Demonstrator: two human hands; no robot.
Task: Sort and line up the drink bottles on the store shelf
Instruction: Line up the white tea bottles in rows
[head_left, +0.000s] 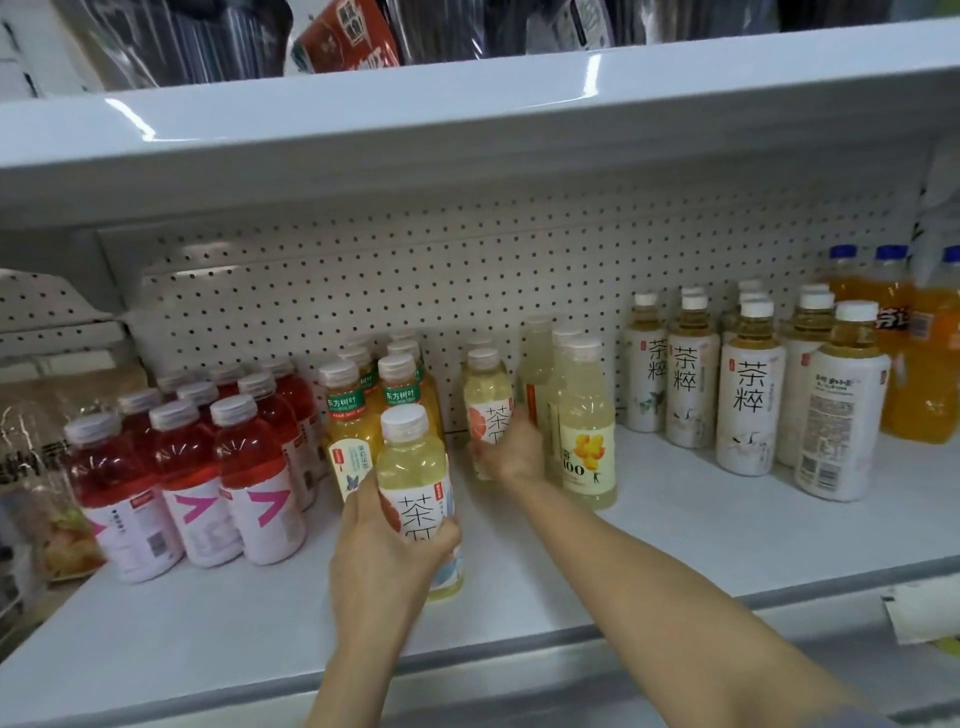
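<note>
The pale tea bottle (418, 483) with the white cap stands upright in the left hand (387, 551), whose fingers wrap round its lower label near the front of the white shelf (675, 545). Its long axis is vertical, base low over the shelf board; whether it touches the board cannot be told. Farther back and slightly right, a second bottle of the same kind (485, 402) is gripped by the right hand (511, 447), fingers curled round its lower half, and it stands upright too. A third cap shows just behind it.

The relation that matters is the line from front to back: the bottle in the left hand lies nearer and a little left of the one in the right hand, with a bare strip of shelf between them. To join that row, it would probably need to go away from the person and slightly right; the left hand already holds it.

Just right of the far bottle stand the cloudy yellow-flower bottles (587, 426), touching or nearly touching the right hand. Left of the gap are the green-banded orange tea bottles (353, 415), then the red drink bottles (249, 467). Well to the right stand the white-sleeved tea bottles (750, 395) and orange soda bottles (924, 353).
</note>
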